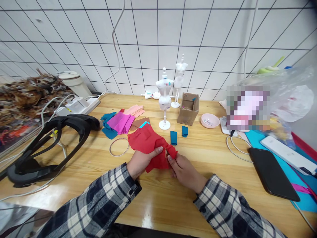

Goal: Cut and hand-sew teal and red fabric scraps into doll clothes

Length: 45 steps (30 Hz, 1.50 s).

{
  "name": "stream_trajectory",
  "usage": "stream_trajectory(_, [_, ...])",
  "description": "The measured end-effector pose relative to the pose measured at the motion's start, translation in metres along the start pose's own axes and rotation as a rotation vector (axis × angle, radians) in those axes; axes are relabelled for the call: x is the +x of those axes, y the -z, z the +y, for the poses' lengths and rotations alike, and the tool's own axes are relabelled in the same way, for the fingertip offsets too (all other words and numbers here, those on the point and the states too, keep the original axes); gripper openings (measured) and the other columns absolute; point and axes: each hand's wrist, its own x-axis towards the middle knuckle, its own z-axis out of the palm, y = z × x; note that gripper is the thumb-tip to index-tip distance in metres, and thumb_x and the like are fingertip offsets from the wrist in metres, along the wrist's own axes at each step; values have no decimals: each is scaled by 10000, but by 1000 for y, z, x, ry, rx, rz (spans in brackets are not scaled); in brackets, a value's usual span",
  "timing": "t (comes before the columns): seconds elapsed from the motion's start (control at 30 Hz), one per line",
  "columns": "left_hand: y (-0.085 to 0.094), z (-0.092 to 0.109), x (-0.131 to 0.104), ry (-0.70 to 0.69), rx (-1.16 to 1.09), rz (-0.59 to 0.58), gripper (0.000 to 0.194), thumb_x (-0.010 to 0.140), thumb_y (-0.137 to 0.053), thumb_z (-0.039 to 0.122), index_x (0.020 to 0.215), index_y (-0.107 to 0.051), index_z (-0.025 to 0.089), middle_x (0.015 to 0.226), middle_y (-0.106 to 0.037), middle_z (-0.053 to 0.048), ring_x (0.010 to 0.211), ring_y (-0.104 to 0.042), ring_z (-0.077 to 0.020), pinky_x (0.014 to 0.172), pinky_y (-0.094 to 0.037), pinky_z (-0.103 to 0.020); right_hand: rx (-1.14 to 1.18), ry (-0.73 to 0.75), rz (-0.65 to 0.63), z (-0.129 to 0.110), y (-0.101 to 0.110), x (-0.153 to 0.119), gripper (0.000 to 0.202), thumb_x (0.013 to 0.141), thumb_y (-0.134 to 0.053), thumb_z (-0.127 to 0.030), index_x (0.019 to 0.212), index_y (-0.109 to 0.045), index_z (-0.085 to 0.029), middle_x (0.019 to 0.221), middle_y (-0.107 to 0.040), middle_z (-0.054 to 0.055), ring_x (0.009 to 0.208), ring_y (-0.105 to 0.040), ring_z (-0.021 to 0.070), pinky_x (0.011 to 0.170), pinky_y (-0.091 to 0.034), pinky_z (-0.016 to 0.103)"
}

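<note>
A red sheet of crepe paper (143, 138) with ragged edges is held up above the table between both hands. My left hand (140, 162) is closed on its lower middle, the thumb lying on top. My right hand (185, 170) pinches the bunched right-hand end of the same sheet, with the fingers partly hidden beneath. Just beyond lie two small teal rolls, one nearer (173, 138) and one farther (185, 131). A white mini dress form (164, 99) stands on its base behind the paper. Left of the paper, a thin ring (119, 147) rests flat.
Magenta (121, 122), teal and peach pieces lie behind left. A second dress form (179, 77), a small cardboard box (188, 112) and a pink bowl of beads (210, 121) stand farther back. A black headset (59, 145) sits left; a dark phone (272, 173) and cables lie right.
</note>
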Motion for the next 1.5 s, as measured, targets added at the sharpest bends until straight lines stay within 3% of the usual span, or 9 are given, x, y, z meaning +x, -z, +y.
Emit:
stream_trajectory(0.23, [-5,-1,-4,-66,1,-66,444,705,-770,368,1085,-672,159,1098,-705,-113,1056,-625,-295,974,-465,-456,199,-81,-36,1,-6,-3,518,881,-347,-695,755,-441,-202,586,-506,-37,439,-495,94,424,-397,221])
stream_trajectory(0.47, [-6,-5,-4,-56,-58,52,474,713,-763,389,1105,-638,154,1050,-710,-93,1033,-631,-273,934,-487,-425,242,-83,-73,-3,-6,-4,571,863,-359,-720,697,-483,-187,569,-546,-7,461,-521,104,440,-408,232])
stream_trajectory(0.77, [-9,-5,-8,114,-201,-121,394,799,-694,368,1139,-606,191,989,-725,-73,815,-690,-250,738,-557,-399,219,-44,-47,-7,-5,-3,576,847,-358,-740,700,-505,-203,594,-573,10,479,-530,124,442,-408,261])
stream_trajectory(1.0, [-14,-3,-10,124,-277,-89,331,772,-725,352,1041,-633,182,1025,-727,-66,881,-690,-239,803,-554,-382,209,-44,-56,-4,-5,-2,583,881,-338,-705,655,-501,-193,538,-539,0,454,-496,106,429,-376,241])
stream_trajectory(1.33, [-12,-7,-10,58,-102,-64,406,757,-731,385,1096,-648,176,1146,-697,-101,1095,-629,-297,940,-511,-442,211,-10,-41,-7,-5,-2,568,883,-332,-705,682,-494,-199,541,-526,-9,464,-485,108,443,-391,239])
stream_trajectory(1.5, [-14,-11,-11,83,-170,-120,384,807,-682,383,1140,-618,203,1025,-729,-75,1003,-667,-276,913,-523,-460,194,-31,-7,-11,-4,-1,581,855,-335,-742,684,-477,-205,523,-519,-10,450,-482,114,424,-391,245])
